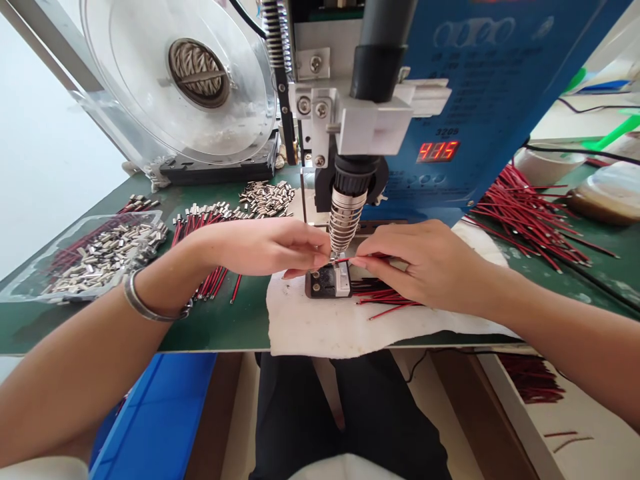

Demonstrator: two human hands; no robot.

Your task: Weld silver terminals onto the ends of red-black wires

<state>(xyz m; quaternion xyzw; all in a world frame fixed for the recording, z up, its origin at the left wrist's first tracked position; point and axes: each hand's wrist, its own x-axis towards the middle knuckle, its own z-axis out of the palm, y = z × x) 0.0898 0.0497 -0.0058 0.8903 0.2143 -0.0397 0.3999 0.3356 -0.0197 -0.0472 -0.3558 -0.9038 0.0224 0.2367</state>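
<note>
1. Right hand (pixel 425 267) pinches a thin, straight red wire (pixel 344 260) between closed thumb and forefinger; its long axis runs three to nine o'clock, tip toward nine, below the spring-sleeved soldering iron (pixel 347 217).
2. Left hand (pixel 255 243), at nine o'clock: fingertips drawn together; I cannot tell on what.
3. Blue control unit (pixel 480 80), toward one o'clock: red digital display (pixel 439 151) reads "415".

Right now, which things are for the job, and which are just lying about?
In the job:
left hand
right hand
red wire pinched by it
spring-wrapped tip
black block below

Probably just lying about:
two loose wires, lower right
green plastic handle
</note>
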